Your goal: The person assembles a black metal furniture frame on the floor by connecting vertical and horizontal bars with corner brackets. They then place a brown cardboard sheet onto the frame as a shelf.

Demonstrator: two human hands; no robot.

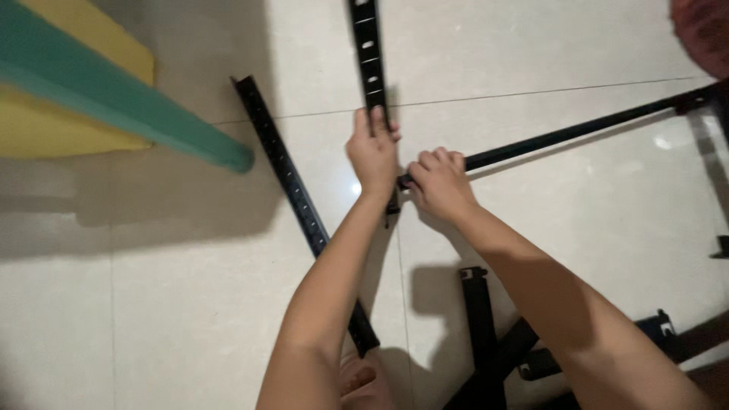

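- My left hand (372, 156) grips the slotted black rail (370, 61), which runs straight toward the floor's far edge.
- My right hand (439, 182) closes on the thin black bar (577, 130), slanting toward the far right.

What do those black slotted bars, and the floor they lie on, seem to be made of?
The black slotted bar under the left hand looks like painted or coated steel: thin, straight, with punched slots. The loose slotted bar alongside matches it. The black rod in the right hand seems to be similar dark metal. The floor looks like glazed tile: glossy, with grout lines.
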